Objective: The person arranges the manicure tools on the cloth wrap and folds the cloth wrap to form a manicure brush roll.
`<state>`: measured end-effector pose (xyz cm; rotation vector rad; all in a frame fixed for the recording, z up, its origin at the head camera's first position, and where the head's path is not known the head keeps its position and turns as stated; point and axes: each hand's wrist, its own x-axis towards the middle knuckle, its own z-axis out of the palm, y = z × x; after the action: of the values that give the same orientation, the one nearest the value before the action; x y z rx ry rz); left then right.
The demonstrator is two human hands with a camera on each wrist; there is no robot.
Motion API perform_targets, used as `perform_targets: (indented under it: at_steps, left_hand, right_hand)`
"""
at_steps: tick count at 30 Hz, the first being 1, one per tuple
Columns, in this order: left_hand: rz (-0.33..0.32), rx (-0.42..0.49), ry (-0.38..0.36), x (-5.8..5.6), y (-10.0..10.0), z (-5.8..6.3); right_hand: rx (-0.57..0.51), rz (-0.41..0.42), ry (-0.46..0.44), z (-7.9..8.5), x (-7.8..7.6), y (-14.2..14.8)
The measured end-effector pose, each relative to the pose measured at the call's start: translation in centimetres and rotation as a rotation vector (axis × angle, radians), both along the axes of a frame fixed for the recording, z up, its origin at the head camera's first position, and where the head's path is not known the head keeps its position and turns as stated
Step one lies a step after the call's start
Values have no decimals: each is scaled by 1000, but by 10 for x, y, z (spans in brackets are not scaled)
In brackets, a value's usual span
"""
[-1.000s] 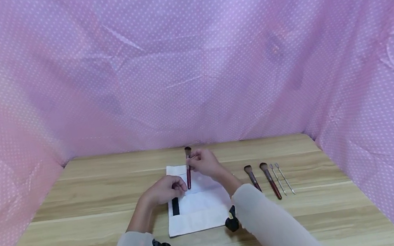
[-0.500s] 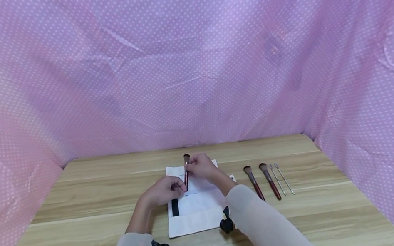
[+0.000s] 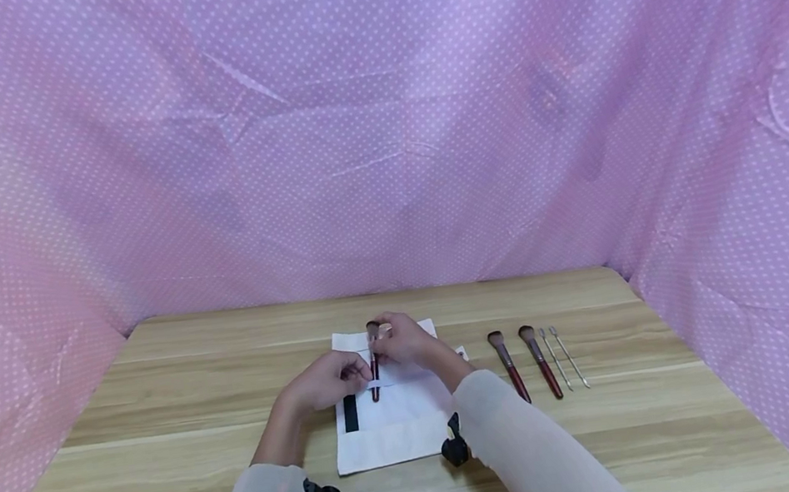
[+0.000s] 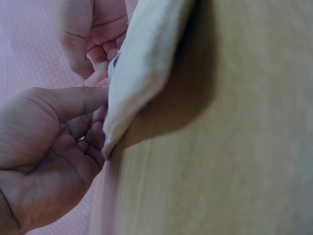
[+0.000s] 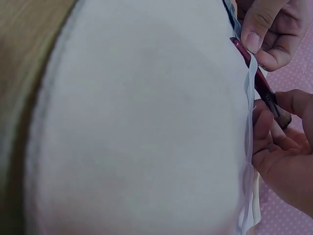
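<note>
A white cloth brush roll [image 3: 400, 444] lies spread on the table, with a pale elastic band [image 5: 251, 93] across it. My right hand [image 3: 402, 340] pinches a makeup brush [image 5: 264, 88] near its dark bristle end. The brush's dark red handle runs under the band, and its tip comes out on the near side. Beside the handle my left hand [image 3: 328, 380] pinches the band between thumb and fingers, as the right wrist view shows. In the left wrist view, the roll's edge [image 4: 142, 68] hides the brush.
To the right lie two more makeup brushes [image 3: 508, 366] [image 3: 541, 361] and two thin metal sticks [image 3: 556, 359] [image 3: 571, 357]. A black strip [image 3: 351, 414] marks the roll's left side. Pink dotted cloth [image 3: 382, 155] hangs behind the wooden table [image 3: 165, 446].
My right hand has brought the brush down and slightly left toward me, and its handle has slid under the band. The left hand has stayed nearly in place.
</note>
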<state>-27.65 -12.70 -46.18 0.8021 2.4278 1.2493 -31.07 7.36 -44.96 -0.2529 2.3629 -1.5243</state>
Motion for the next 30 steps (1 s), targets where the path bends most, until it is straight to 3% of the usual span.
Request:
perform_targets:
  at_steps: [18, 30]
  left_hand:
    - [11, 18, -23, 0, 0, -2]
    - [20, -13, -22, 0, 0, -2]
  right_hand:
    - [30, 28, 101, -4, 4, -1]
    - [148, 182, 152, -2, 3, 8]
